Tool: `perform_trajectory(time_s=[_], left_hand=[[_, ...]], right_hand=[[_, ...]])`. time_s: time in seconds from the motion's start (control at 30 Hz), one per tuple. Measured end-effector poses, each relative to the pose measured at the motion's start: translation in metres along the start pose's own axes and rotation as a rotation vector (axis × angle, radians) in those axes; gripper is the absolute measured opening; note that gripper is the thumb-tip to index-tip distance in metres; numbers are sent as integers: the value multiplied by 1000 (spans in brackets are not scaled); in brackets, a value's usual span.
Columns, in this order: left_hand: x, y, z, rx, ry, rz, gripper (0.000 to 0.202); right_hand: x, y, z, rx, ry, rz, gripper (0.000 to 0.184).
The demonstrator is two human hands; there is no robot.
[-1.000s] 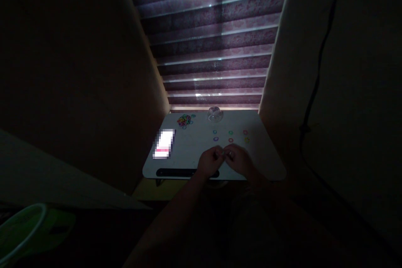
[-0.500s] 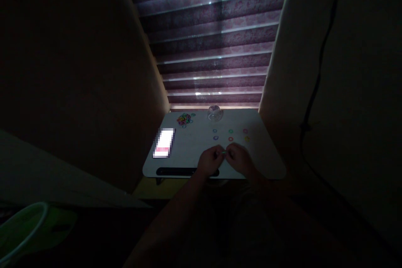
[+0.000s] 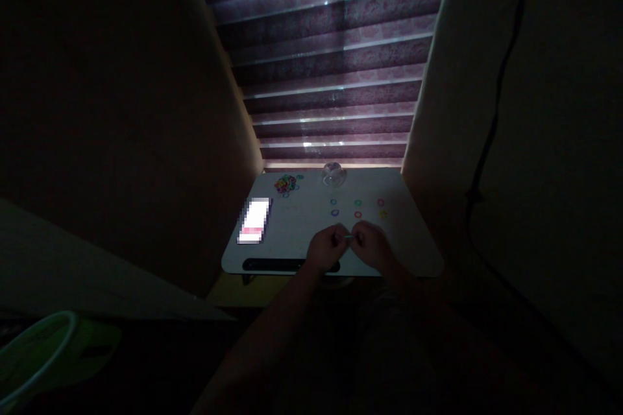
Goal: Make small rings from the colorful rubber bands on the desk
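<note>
My left hand (image 3: 327,248) and my right hand (image 3: 370,244) meet low over the white tabletop (image 3: 292,230), fingertips pinched together. Between them is a small, thin, pale-green elastic band (image 3: 348,237), gripped from both sides and partly hidden by the fingers. Just beyond lie small coloured bands in two short rows, among them a purple band (image 3: 335,213), a red band (image 3: 358,214), a green band (image 3: 358,203), a pink band (image 3: 381,202) and a yellow band (image 3: 383,214). A heap of mixed bands (image 3: 285,184) sits at the back left.
A lit phone (image 3: 254,220), its screen pixelated, lies at the left. At the back edge stands a clear round container (image 3: 333,175). A black slot (image 3: 272,265) runs along the front edge. Pleated blinds (image 3: 331,65) hang behind; a green basin (image 3: 58,350) is at lower left.
The band between my fingertips looks slightly paler and less visible. Both hands stay in nearly the same place, and the bands on the table have not moved.
</note>
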State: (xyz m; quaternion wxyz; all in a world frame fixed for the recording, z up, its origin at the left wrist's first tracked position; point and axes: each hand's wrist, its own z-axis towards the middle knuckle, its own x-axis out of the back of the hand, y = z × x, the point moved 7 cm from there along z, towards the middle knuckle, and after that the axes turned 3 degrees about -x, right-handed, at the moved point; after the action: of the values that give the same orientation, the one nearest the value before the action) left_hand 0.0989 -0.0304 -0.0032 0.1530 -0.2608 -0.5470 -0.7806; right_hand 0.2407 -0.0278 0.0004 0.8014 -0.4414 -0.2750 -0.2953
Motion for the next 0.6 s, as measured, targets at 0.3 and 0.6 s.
perform_trajectory(time_s=[0.3,0.6], left_hand=[[4,0,-1,20,44,35,17],[3,3,-1,-12,64,40,9]], right_hand=[[-3,-2,-1,50,-49,20,4],[-3,-3,-1,42,-40,23,5]])
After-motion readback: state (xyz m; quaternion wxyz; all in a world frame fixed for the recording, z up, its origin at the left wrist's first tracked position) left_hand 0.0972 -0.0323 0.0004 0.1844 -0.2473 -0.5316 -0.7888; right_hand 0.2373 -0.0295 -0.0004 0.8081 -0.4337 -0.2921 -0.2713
